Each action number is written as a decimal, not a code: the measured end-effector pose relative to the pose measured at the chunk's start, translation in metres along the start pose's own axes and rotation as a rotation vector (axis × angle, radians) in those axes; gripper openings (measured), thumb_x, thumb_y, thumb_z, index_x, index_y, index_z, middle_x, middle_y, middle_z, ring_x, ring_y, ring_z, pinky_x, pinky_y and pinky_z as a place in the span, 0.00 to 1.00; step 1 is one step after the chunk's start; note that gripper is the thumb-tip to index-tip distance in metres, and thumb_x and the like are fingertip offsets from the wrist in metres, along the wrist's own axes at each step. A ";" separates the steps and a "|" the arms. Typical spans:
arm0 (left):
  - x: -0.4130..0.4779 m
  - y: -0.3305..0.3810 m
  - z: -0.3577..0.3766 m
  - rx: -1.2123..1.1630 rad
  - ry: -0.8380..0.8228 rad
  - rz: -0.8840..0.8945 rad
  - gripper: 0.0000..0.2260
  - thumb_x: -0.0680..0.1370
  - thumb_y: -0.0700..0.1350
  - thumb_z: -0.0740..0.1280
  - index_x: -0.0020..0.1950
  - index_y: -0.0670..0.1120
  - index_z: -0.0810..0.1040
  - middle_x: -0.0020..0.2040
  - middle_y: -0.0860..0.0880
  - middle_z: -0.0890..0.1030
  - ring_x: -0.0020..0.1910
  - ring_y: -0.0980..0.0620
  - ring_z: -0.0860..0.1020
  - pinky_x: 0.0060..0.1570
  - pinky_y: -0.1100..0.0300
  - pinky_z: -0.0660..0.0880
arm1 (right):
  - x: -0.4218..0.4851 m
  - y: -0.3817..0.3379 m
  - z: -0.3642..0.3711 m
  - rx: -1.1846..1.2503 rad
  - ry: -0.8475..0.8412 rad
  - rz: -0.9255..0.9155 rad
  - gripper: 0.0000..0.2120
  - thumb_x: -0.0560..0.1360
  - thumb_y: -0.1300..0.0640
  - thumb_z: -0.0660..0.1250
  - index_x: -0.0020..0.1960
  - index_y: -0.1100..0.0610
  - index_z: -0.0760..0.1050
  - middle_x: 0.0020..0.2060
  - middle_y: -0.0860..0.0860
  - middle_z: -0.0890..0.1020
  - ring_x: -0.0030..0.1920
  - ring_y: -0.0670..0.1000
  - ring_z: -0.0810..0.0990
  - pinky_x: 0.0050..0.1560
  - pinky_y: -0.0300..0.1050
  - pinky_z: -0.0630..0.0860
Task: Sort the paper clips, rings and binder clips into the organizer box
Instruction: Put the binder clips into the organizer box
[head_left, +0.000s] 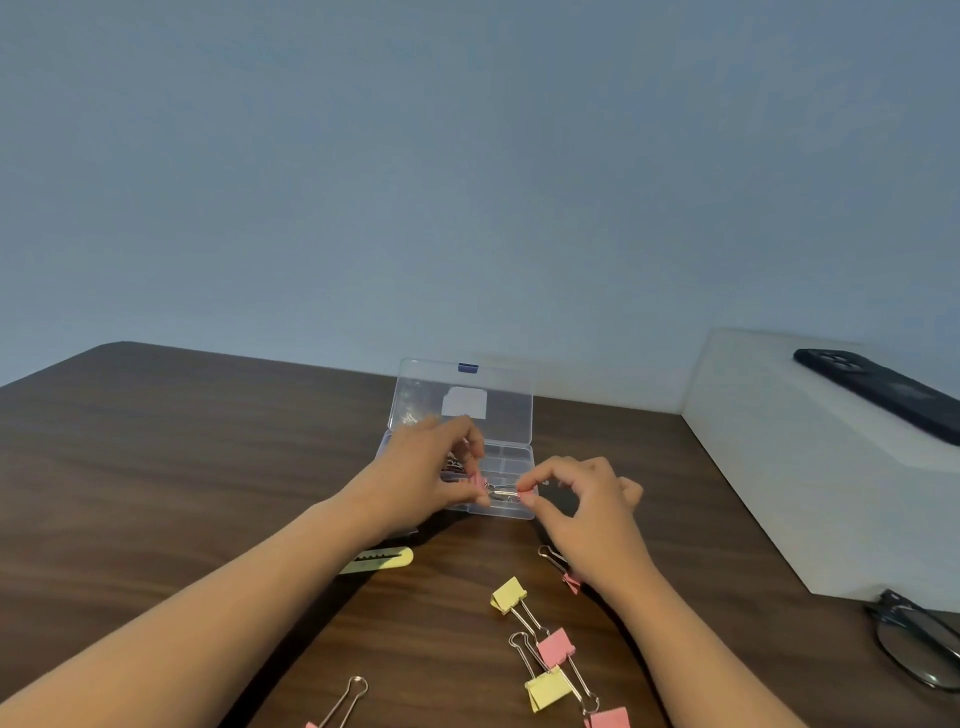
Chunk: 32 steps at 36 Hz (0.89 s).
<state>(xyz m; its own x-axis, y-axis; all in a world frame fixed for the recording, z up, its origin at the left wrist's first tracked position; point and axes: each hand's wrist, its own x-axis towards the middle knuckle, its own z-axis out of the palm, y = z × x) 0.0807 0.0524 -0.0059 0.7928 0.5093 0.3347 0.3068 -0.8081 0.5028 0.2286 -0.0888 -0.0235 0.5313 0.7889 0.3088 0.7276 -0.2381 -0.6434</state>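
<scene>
At the far edge of the table (208, 441), over the open organizer box (511, 457), the left hand (439, 467) pinches a pink binder clip (477, 482) by its body while the right hand (584, 501) pinches its wire handles, likely folding them to fit a compartment; loose binder clips (556, 647) wait nearer.

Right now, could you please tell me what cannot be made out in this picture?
Head view only.
Organizer box contents: covered by the left hand, otherwise too small.
Held pink binder clip: body mostly hidden inside that hand.
Yellow cutter: partly under the left forearm.
Glasses: cut off by the right edge.
</scene>
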 end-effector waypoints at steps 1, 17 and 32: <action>0.000 0.000 0.000 0.009 -0.004 0.010 0.14 0.69 0.58 0.74 0.49 0.59 0.73 0.45 0.60 0.78 0.49 0.62 0.72 0.47 0.64 0.68 | -0.001 -0.001 0.000 -0.006 0.008 -0.006 0.04 0.75 0.46 0.68 0.45 0.36 0.77 0.46 0.30 0.64 0.48 0.38 0.53 0.65 0.51 0.59; 0.006 -0.003 0.001 0.138 -0.034 0.030 0.07 0.73 0.60 0.68 0.47 0.60 0.81 0.48 0.64 0.77 0.55 0.59 0.68 0.62 0.50 0.66 | 0.003 0.002 0.002 -0.120 0.048 -0.073 0.03 0.76 0.46 0.67 0.47 0.39 0.78 0.49 0.29 0.72 0.53 0.37 0.58 0.56 0.43 0.53; -0.001 -0.007 0.001 0.191 -0.018 0.094 0.12 0.72 0.64 0.67 0.46 0.60 0.83 0.49 0.63 0.72 0.52 0.62 0.65 0.56 0.60 0.64 | 0.005 0.007 0.006 -0.270 0.052 -0.066 0.12 0.76 0.40 0.60 0.46 0.38 0.82 0.62 0.34 0.74 0.63 0.40 0.62 0.60 0.47 0.52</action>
<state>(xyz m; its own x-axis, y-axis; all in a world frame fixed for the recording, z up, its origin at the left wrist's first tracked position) 0.0787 0.0571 -0.0106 0.8313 0.4251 0.3581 0.3240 -0.8941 0.3092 0.2336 -0.0832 -0.0300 0.4957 0.7790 0.3841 0.8467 -0.3351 -0.4132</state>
